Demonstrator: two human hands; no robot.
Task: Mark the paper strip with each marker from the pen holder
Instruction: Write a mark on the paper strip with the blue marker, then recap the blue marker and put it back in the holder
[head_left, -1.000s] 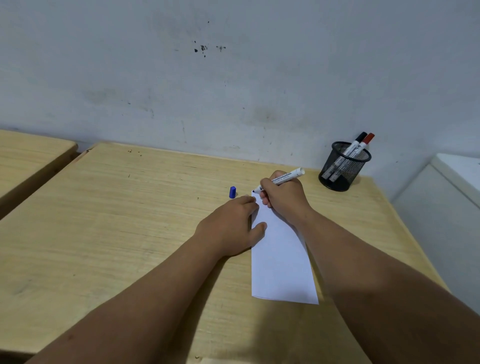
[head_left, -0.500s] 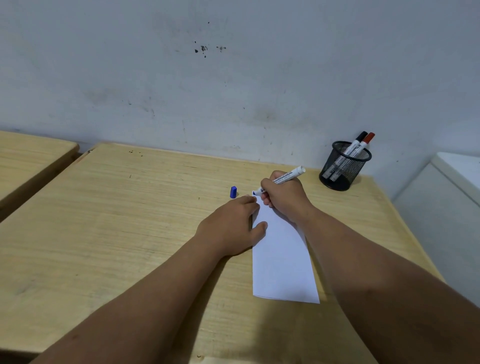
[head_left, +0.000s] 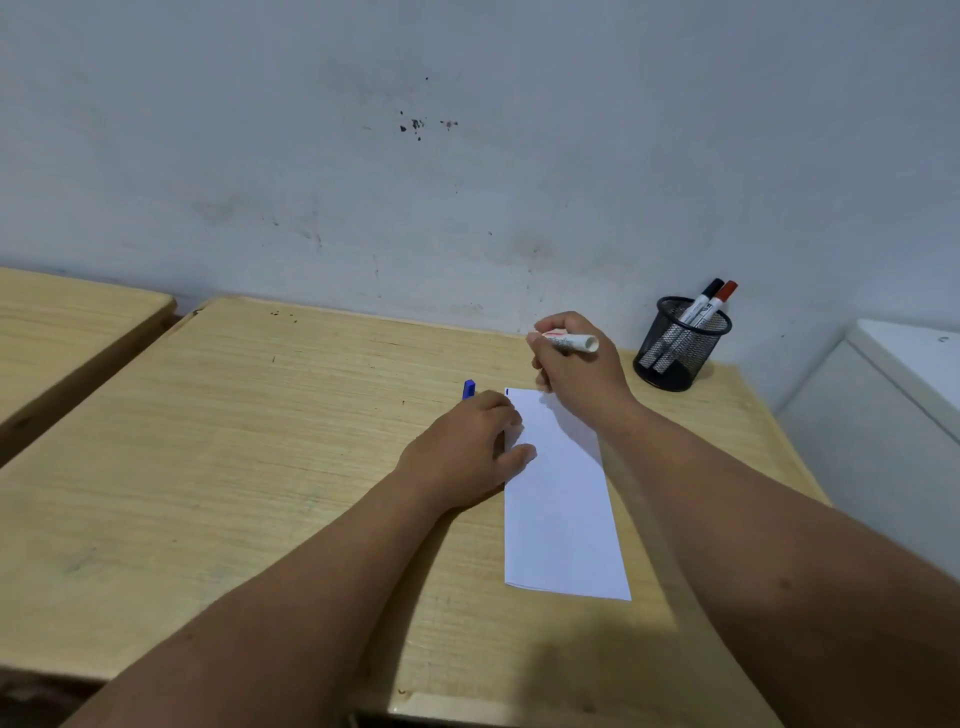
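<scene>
A white paper strip lies lengthwise on the wooden desk, with a small blue mark at its far left corner. My left hand presses flat on the strip's left edge. My right hand hovers above the strip's far end, gripping a white-barrelled marker held roughly level, its tip hidden in my fingers. A blue marker cap stands on the desk just beyond my left hand. The black mesh pen holder at the far right holds a black-capped marker and a red-capped marker.
A stained white wall runs behind the desk. Another wooden desk stands to the left across a narrow gap. A white cabinet sits close to the desk's right edge.
My right hand has lifted the marker off the paper and tipped it level, uncovering a small blue mark at the strip's far left corner. My left hand stayed put.
</scene>
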